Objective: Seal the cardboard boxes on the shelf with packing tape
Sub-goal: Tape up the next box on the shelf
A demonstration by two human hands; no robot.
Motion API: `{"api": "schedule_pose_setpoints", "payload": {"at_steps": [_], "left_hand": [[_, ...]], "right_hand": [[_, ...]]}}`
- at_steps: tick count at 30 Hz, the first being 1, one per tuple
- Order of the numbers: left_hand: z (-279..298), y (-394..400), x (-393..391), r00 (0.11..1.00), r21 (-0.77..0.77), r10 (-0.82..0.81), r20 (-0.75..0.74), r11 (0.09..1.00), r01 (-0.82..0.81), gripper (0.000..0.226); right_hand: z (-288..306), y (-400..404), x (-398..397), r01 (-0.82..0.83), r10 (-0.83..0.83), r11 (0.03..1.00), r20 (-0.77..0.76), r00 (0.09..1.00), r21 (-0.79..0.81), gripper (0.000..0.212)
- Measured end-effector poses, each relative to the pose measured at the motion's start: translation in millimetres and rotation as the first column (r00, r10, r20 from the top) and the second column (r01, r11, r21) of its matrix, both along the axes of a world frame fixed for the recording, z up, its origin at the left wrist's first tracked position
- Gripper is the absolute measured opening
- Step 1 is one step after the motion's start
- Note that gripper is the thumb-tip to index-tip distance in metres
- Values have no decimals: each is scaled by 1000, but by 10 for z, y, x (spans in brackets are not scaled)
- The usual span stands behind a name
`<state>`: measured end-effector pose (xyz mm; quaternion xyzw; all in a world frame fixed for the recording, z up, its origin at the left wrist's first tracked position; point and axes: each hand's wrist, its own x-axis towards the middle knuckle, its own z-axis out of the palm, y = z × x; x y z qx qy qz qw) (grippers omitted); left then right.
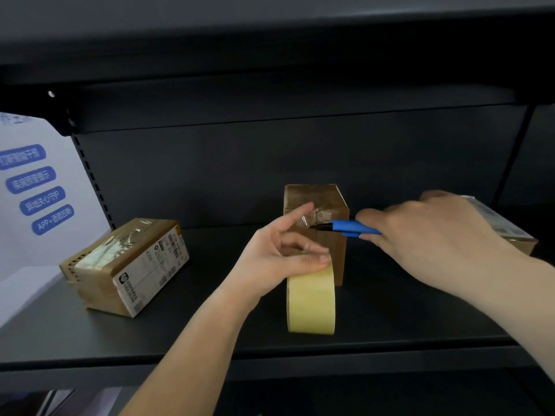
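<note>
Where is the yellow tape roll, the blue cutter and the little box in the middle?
tape roll (310, 301), head view, its yellow outer face.
blue cutter (350, 227), head view, its blue handle.
middle box (312, 196), head view, its taped top.

- Small upright brown cardboard box (315, 205) — stands mid-shelf, its top glossy with clear tape that wrinkles over the front edge.
- Pale yellow roll of packing tape (310, 298) stands on edge just in front of that box.
- Flat brown cardboard box with white shipping labels (126, 265) lies left, angled, taped on top.
- Third labelled cardboard box (507, 229) at right — mostly hidden.
</note>
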<state>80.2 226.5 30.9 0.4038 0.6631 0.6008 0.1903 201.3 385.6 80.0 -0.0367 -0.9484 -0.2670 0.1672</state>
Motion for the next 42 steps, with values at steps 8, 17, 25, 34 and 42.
{"api": "schedule_pose_setpoints", "payload": {"at_steps": [8,17,25,34,42], "left_hand": [[31,13,-4,999,-12,-8,32,1000,9,85],[2,29,9,1000,5,-14,25,1000,14,73],[-31,32,-4,1000,23,-20,18,1000,20,79],[-145,-61,5,1000,16,17,18,1000,-17,91],[-129,-357,-56,996,38,88,-20,995,-87,93]], "right_hand": [[72,166,127,113,-75,946,135,988,-303,22],[-638,419,6,447,-207,572,406,890,-688,38],[-96,97,-418,-343,112,689,-374,921,-639,65],[-315,122,-928,-317,201,747,-256,946,-585,62],[-282,-23,-991,-294,238,792,-173,956,-534,81]]}}
